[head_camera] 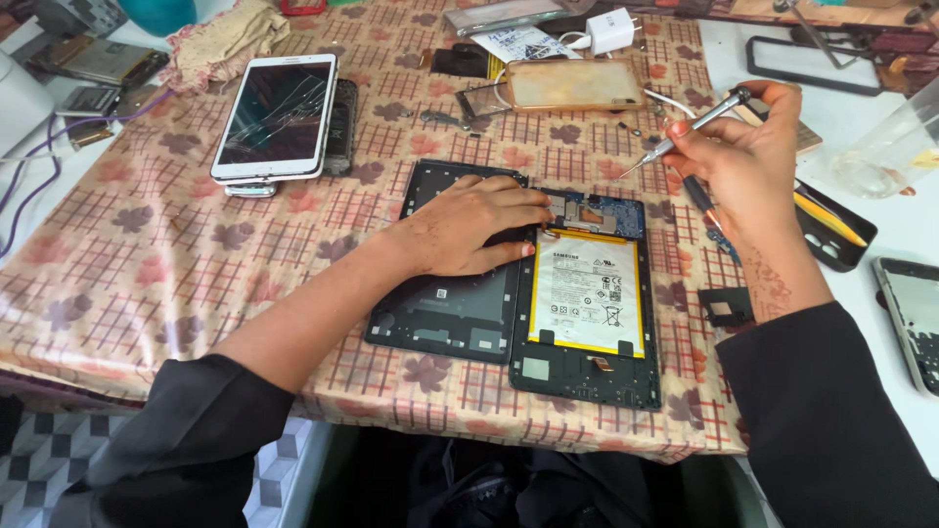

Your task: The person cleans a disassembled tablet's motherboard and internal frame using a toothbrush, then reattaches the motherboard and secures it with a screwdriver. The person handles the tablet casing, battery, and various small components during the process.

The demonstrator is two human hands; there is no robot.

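Right fingers [696,125] pinched around a thin screwdriver [685,132], tip lifted clear and aimed down-left toward the opened tablet [585,293]. Right hand [748,161] raised above the surface, near its right edge. Left hand [469,227] flat, fingers spread and holding nothing, pressing across the seam where the detached back cover [445,303] lies just beside the tablet — palm on the cover, fingertips reaching the circuit board [602,210] at the tablet's top. Yellow-rimmed battery [587,291] exposed below the board, filling most of the frame.

Both pieces near the front edge of the checked cloth [176,244], about the middle. Toward the back-left corner, a white tablet with a cracked screen [276,115] stacked on other devices. Along the back edge, a clear case [572,84] and a white charger [610,29]. At the right edge, a dark tray [831,230] of tools and another phone [915,318].

Looks like the unscrewing stage of a teardown, cover already off. Probably calls for lowering the tip squarely into a small screw by the board — steady bracing from the left, light pressure, no slip toward the battery.
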